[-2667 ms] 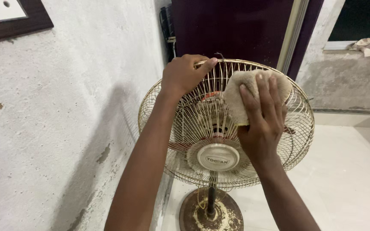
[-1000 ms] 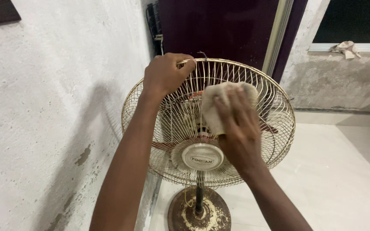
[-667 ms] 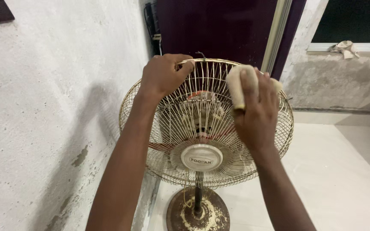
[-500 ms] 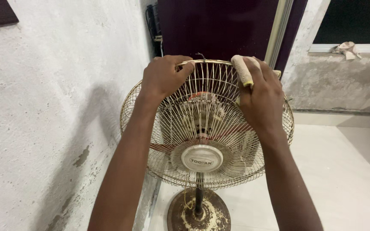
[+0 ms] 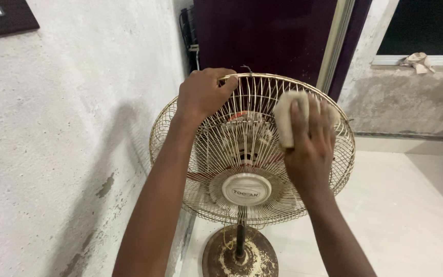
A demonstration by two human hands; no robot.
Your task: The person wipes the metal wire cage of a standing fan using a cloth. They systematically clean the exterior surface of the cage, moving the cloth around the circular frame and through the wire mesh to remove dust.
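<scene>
A pedestal fan with a brass-coloured wire guard (image 5: 216, 149) stands tilted toward me beside the wall. My left hand (image 5: 203, 93) grips the guard's top rim. My right hand (image 5: 309, 146) presses a beige cloth (image 5: 286, 114) flat against the upper right of the guard. A round white hub cap (image 5: 246, 188) sits at the guard's centre, and reddish blades show behind the wires. The fan's pole runs down to a round, rusty, dusty base (image 5: 240, 254).
A rough white wall (image 5: 73, 138) runs along the left with a dark-framed panel (image 5: 3, 18) at top left. A dark maroon door (image 5: 262, 36) is behind the fan. A crumpled rag (image 5: 417, 60) lies on a window sill at right. Pale floor tiles (image 5: 411, 205) spread to the right.
My right hand with the cloth went from the guard's middle up to the top rim, then came back down to the upper right. My left hand kept its grip on the rim.
</scene>
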